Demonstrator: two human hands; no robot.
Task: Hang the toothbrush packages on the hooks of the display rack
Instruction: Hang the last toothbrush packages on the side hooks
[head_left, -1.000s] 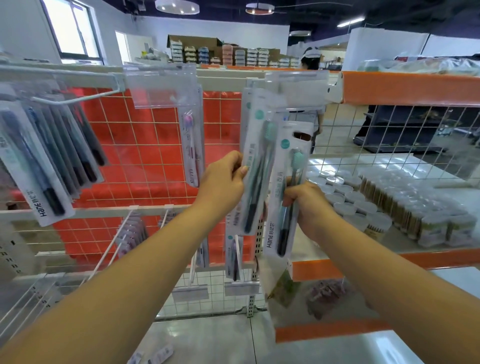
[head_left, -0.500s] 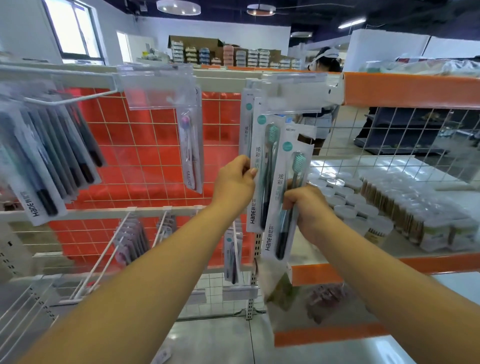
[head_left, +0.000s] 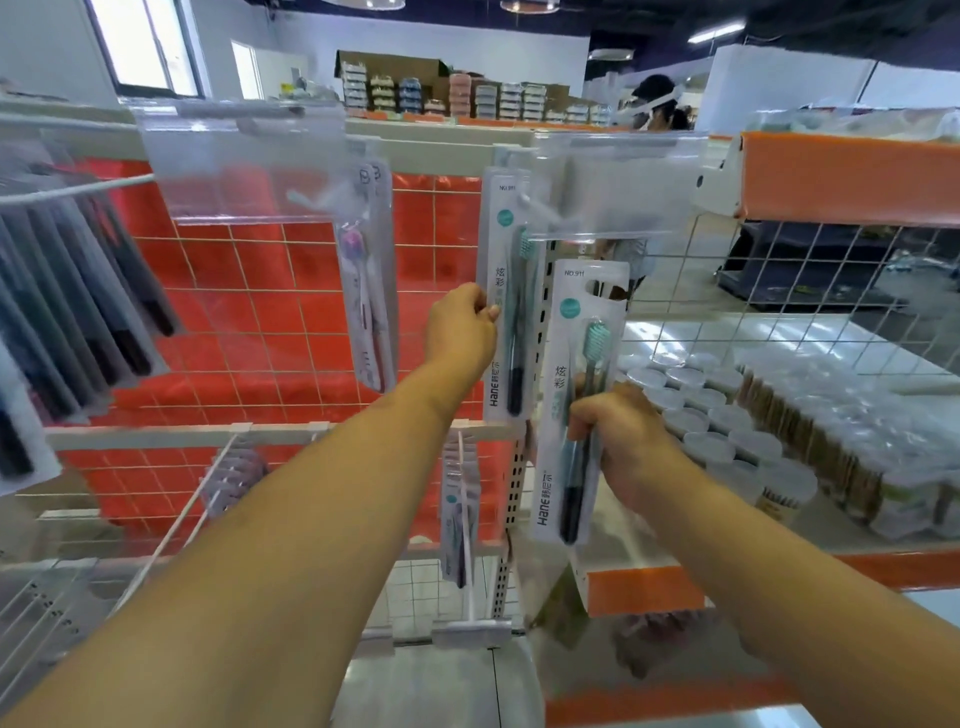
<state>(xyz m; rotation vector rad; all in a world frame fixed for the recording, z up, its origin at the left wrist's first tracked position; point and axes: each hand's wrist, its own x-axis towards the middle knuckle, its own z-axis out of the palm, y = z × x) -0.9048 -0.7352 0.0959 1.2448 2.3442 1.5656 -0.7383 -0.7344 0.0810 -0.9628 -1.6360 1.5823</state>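
White wire-grid display rack (head_left: 291, 322) with red backing fills left and centre; orange-edged shelf (head_left: 852, 176) on the right carries white-capped clear jars (head_left: 727, 415). Clear plastic label holders (head_left: 618, 182) hang at hook fronts. Dark toothbrush packs (head_left: 67, 322) crowd the left hook; a pink toothbrush pack (head_left: 369, 291) hangs mid-rack. White toothbrush package marked "NO.911", "Hane" (head_left: 511, 301) hangs on the upper hook, left hand (head_left: 460, 332) pinching its left edge. Right hand (head_left: 618, 441) grips a second white "NO.911" "Hane" package with teal-bristled brush (head_left: 579, 400), upright, below and right of the hook, hang hole free, open room above it
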